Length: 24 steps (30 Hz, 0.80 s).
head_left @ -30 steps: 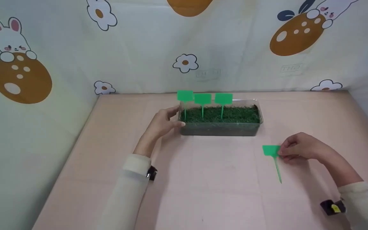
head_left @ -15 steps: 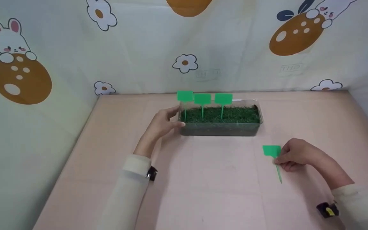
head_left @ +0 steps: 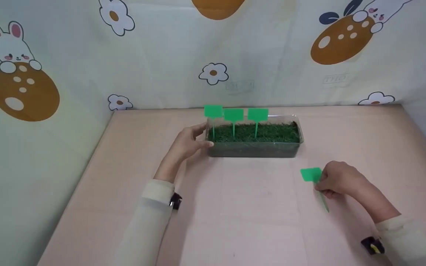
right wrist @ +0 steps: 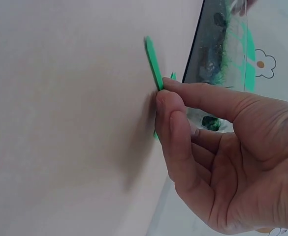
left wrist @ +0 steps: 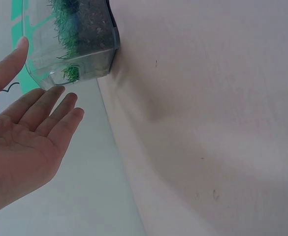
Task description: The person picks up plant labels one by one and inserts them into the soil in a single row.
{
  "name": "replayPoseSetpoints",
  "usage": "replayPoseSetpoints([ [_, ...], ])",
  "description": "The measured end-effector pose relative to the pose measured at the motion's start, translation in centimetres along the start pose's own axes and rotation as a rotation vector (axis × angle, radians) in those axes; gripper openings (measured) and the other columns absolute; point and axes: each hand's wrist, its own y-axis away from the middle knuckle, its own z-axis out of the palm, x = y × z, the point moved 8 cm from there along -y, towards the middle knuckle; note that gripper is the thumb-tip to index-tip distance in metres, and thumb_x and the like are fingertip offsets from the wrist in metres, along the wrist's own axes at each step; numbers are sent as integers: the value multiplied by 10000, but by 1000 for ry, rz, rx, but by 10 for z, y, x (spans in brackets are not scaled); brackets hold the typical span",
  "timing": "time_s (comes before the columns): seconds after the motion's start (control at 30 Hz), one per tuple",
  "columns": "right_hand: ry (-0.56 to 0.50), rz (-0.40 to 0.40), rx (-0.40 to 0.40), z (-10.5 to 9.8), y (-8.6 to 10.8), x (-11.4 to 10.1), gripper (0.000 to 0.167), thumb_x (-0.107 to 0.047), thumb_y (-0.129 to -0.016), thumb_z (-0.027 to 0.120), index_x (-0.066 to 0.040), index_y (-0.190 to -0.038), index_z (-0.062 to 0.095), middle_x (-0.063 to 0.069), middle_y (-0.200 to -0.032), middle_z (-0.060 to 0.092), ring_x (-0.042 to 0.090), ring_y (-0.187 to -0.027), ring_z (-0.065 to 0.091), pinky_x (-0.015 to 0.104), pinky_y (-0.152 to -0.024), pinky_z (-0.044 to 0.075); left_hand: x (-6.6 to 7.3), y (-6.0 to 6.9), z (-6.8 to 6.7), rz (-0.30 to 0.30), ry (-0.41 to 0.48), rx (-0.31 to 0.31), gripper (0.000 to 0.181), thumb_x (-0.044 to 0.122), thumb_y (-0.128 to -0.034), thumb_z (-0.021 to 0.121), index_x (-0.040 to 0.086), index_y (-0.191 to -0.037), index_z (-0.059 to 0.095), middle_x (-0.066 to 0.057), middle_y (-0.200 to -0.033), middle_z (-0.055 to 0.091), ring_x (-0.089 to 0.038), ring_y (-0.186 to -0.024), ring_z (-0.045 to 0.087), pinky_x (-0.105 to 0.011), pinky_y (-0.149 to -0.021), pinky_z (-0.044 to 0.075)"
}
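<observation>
In the head view, a clear plastic box with green artificial grass holds three upright green plant labels in its left half. My left hand is at the box's left end, thumb by the front corner and fingers by the end wall. The left wrist view shows these fingers nearly straight, beside the box. My right hand pinches the stem of another plant label between thumb and fingertips, front right of the box. In the right wrist view its pointed stem sticks out past the fingertips.
A pale pink cloth-like surface lies under everything. Behind it hangs a pale curtain printed with rabbits and flowers, which also runs along the left side.
My right hand has slid from the label's head down to its stem and gripped it there. The label has tilted and shifted slightly. My left hand and the box stay put.
</observation>
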Motion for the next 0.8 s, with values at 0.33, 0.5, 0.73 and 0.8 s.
replayPoseSetpoints([
  [0.33, 100, 11, 66, -8, 3, -2, 201, -118, -776, 643, -136, -582, 597, -62, -539, 460, 104, -527, 424, 230, -494, 311, -2, -1, 0, -3, -2, 8, 711, 178, -900, 740, 215, -1529, 411, -40, -1585, 417, -302, -1481, 370, -442, -1203, 363],
  [0.5, 127, -15, 135, -16, 7, -7, 74, -125, -795, 686, -75, -746, 663, 6, -659, 576, 137, -563, 510, 255, -488, 376, -1, 0, -1, 3, -5, 9, 711, 181, -897, 742, 207, -1527, 414, -45, -1583, 418, -315, -1475, 376, -453, -1198, 369],
  [0.73, 137, -93, 273, -27, 10, -14, 156, -144, -843, 674, -113, -730, 572, 26, -677, 557, 171, -575, 500, 274, -491, 351, -3, -2, 0, -10, -15, 13, 708, 194, -897, 746, 232, -1524, 420, -32, -1579, 427, -314, -1473, 380, -458, -1200, 365],
  [0.8, 117, -104, 295, -30, 10, -15, 145, -145, -855, 675, -110, -746, 587, 28, -693, 568, 175, -595, 508, 272, -510, 359, -3, -2, 0, -12, -13, 14, 707, 193, -898, 744, 232, -1525, 420, -32, -1580, 425, -312, -1474, 379, -459, -1203, 361],
])
